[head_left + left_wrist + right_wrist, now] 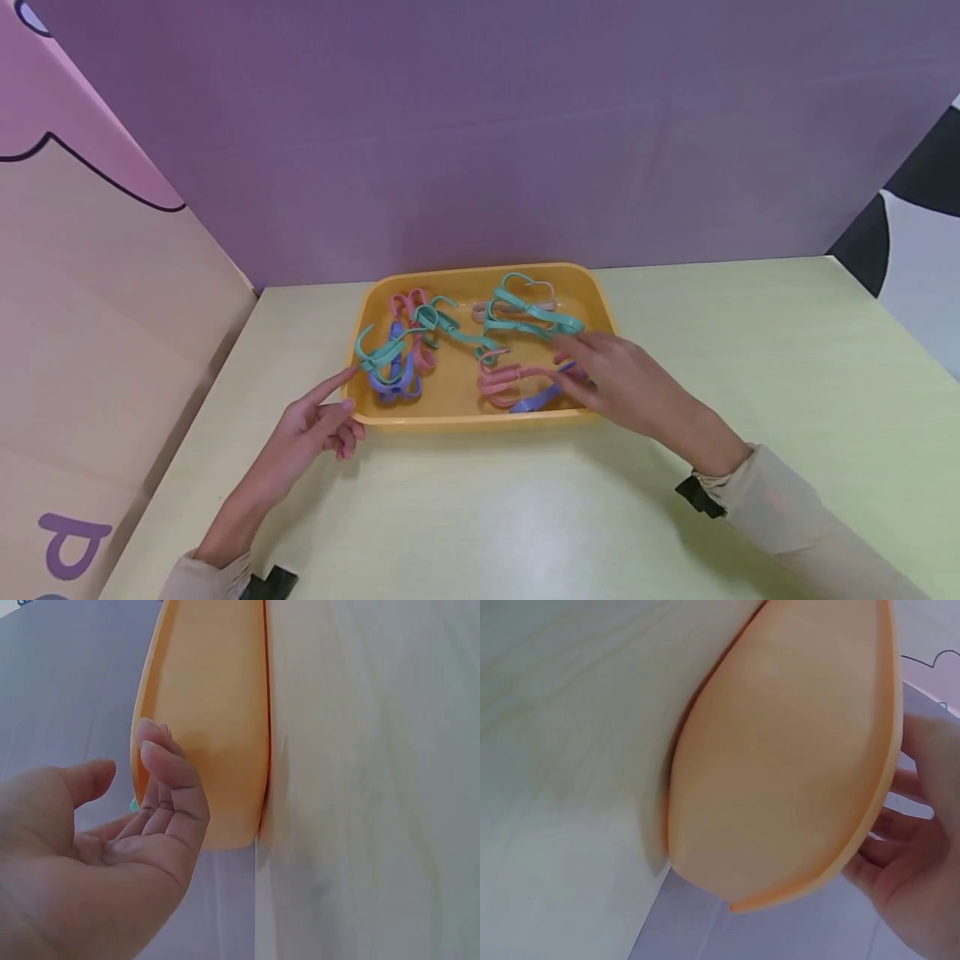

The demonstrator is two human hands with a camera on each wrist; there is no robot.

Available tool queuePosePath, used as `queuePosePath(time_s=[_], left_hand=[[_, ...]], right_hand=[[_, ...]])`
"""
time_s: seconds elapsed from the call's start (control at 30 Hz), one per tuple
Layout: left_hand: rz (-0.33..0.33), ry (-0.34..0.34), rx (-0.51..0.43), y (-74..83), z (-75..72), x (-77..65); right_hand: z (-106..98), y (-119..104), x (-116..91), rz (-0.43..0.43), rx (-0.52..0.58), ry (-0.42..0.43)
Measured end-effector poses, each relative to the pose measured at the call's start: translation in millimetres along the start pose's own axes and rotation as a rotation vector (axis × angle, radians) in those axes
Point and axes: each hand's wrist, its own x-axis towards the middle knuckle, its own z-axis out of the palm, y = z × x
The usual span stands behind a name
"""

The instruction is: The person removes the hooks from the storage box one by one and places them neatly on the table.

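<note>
A yellow tray (450, 421) holds several thin, curled plastic hook-shaped pieces. My left hand (303, 433) is at the tray's near left corner, its index fingertip right at the rim and the other fingers loosely bent. Close to that fingertip lies a teal hooked piece (384, 357) over a blue one (405, 383). My right hand (626, 375) reaches over the right rim, fingers bent down among the pieces. By its fingertips are a large teal piece (536, 315), a pink piece (502, 379) and a blue piece (534, 402); I cannot tell whether it grips one.
The tray stands on a pale wooden table (465, 517) near a purple back panel (480, 167). A beige side panel (97, 333) rises at the left. More pieces lie inside, including a pink one (423, 354) and a teal one (453, 327).
</note>
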Motion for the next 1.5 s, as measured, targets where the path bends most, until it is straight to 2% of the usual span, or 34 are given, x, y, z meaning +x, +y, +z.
queuePosePath(time_s=[0.27, 0.47, 0.67, 0.93, 1.1, 1.33, 1.5], left_hand=[[0.013, 0.066, -0.003, -0.6, 3.1, -0.2], [0.025, 0.077, -0.015, -2.1, 5.7, 0.4], [0.01, 0.09, -0.016, -2.5, 5.4, -1.7], [0.002, 0.095, -0.038, -2.4, 7.0, -0.6], [-0.001, 0.09, -0.056, -2.9, 7.5, 0.4], [-0.009, 0.095, -0.066, -3.3, 6.5, -0.7], [-0.001, 0.087, -0.067, -4.0, 6.9, 0.7]], right_hand=[[-13, 1, 2, -0.043, 0.086, 0.2], [-25, 1, 3, -0.064, 0.126, 0.31], [-34, 1, 3, -0.06, 0.161, 0.363], [-51, 4, 1, 0.009, 0.204, 0.414], [-59, 7, 2, 0.002, 0.217, 0.469], [-70, 20, 7, -0.022, 0.158, 0.555], [-78, 31, 9, 0.022, 0.125, 0.604]])
